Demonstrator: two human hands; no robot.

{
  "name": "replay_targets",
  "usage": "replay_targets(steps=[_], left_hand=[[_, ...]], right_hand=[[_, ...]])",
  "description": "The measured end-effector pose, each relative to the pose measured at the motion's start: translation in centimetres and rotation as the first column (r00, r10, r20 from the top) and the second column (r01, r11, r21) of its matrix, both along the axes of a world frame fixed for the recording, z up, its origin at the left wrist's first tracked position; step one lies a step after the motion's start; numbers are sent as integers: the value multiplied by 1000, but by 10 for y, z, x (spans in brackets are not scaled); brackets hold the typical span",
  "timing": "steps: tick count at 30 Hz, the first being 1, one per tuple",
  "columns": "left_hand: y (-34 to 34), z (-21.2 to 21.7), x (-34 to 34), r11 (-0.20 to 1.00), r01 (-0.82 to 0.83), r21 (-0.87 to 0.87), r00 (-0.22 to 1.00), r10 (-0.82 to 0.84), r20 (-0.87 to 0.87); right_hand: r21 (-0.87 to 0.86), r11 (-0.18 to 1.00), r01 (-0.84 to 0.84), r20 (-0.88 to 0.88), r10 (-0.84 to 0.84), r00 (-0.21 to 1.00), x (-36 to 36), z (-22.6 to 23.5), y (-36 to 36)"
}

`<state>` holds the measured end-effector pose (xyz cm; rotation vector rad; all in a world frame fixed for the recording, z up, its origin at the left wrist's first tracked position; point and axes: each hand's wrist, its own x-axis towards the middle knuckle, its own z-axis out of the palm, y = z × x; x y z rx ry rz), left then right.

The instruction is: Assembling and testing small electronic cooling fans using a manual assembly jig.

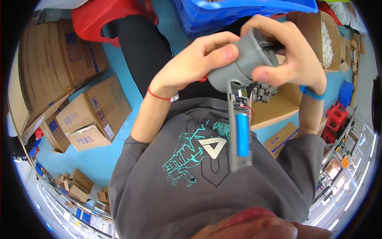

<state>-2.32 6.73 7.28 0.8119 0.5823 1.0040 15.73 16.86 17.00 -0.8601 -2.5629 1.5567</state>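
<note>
In front of my chest I hold a grey plastic handheld device housing (pixel 247 57) with a round, cup-like head and a long handle, shaped like a small fan or hair dryer. The handle is uncovered on this side and points down toward my shirt. Inside it lie a blue cylindrical battery (pixel 242 135) and a small circuit board (pixel 240 95), with thin red wire beside them. My left hand (pixel 199 59) grips the head from the left, thumb pressed on its side. My right hand (pixel 290 55) curls round the open rim, thumb below and fingers above; its fingers partly hide the opening.
A blue plastic crate (pixel 238 14) stands ahead, a red stool (pixel 91 24) to its left. Cardboard boxes (pixel 95 113) fill the left side. At right, an open carton (pixel 274 109) holds small grey parts; another holds white pieces (pixel 327 46). Red stools (pixel 334 117) stand farther right.
</note>
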Motion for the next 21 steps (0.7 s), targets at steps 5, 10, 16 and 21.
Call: replay_targets(steps=[5,10,16,21], left_hand=[[13,21,-1,999,-20,-26,1000,20,-18],[6,19,-4,985,-171,-20,981,172,89],[0,23,-2,932,-362,-32,912,361,194],[1,27,2,908,-418,27,907,415,72]], right_hand=[[-35,999,15,-37,-16,999,-5,-8,4],[-89,900,426,-362,-428,828,9,-4,-32],[-96,957,275,-263,-291,920,34,-12,-59],[-389,851,352,-307,-480,822,29,-26,-83]])
